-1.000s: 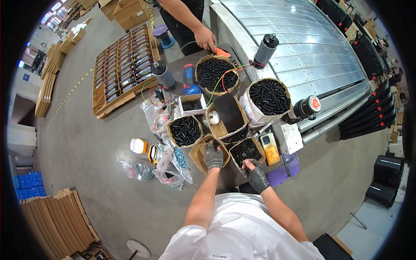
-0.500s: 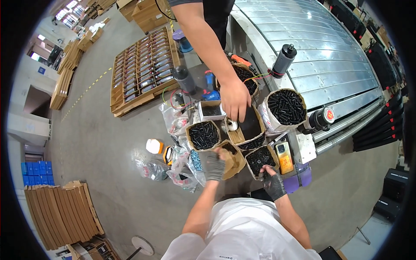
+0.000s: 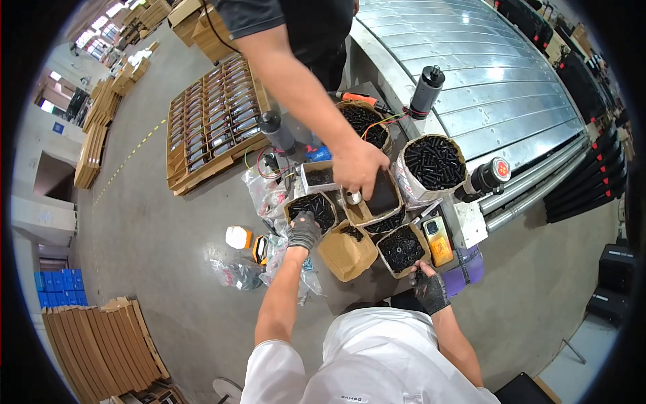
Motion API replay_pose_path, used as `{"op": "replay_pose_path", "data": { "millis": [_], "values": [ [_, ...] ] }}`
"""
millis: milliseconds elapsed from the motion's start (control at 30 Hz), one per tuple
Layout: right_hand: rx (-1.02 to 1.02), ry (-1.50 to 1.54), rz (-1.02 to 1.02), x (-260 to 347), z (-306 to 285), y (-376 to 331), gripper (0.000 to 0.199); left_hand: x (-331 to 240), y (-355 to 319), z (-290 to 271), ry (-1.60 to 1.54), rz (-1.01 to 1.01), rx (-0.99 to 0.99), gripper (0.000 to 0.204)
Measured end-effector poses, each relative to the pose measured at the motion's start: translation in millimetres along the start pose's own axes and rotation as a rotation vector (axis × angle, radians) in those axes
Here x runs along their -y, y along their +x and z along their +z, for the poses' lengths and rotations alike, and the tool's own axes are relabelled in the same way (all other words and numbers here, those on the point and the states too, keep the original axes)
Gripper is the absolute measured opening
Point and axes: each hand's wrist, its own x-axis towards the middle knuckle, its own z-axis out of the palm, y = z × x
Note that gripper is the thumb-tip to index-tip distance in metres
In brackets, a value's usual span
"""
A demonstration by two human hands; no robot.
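One crowded surface [image 3: 356, 289] | co-worker's arm [image 3: 296, 87] across it: a bump could tip the pin box [image 3: 334, 219] beneath your left hand [image 3: 304, 232], fingers hidden, grip unclear | right hand [image 3: 429, 289] at washer box [image 3: 388, 264], fingers close, hold unclear: snagging could spill washers [image 3: 402, 248]

From here I see one short dark word [image 3: 352, 398] on the white shirt [image 3: 377, 343] at six o'clock; the orange sticker [image 3: 442, 252] on the phone [image 3: 435, 229] past three and blue wall sign [image 3: 58, 127] before ten are too small to read.
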Motion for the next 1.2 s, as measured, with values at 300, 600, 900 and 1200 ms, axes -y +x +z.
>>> {"op": "replay_pose_path", "data": {
  "millis": [300, 600, 900, 1200],
  "values": [
    [0.018, 0.039, -0.069, -2.9, -0.9, -9.4, 0.014, 1.8, -0.3, 31.3, -0.273, -0.006, -0.288, 0.016],
    [0.077, 0.015, -0.040, -8.6, 3.7, -6.2, 0.014, -10.3, 8.3, 19.2, -0.185, -0.159, -0.126, 0.026],
    [0.182, -0.107, 0.012, -8.1, 38.3, -22.0, 0.016, -49.3, -109.6, -37.8, -1.228, -0.265, 0.291, 0.024],
    [0.228, -0.636, -0.032, -27.3, 62.2, -31.8, 0.034, -118.3, -180.6, -13.9, -1.258, -0.195, 0.346, 0.024]
  ]
}}
